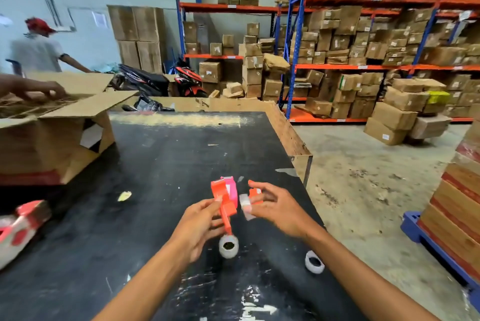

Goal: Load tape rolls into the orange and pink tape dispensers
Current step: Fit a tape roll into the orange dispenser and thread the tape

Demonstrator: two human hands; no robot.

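The orange dispenser [224,201] is held in the left hand [200,227] above the near part of the black counter [161,165], and the pink dispenser [232,188] is seen just behind it. A small orange part [255,197] with a pale piece is pinched in the right hand [275,206]; it cannot be told what this piece is. Two white tape rolls [228,246] lie on the counter below the hands, the second one [314,262] to the right. The dispenser should be kept steady while the loose part is aligned, and a roll should be seated fully before closing.
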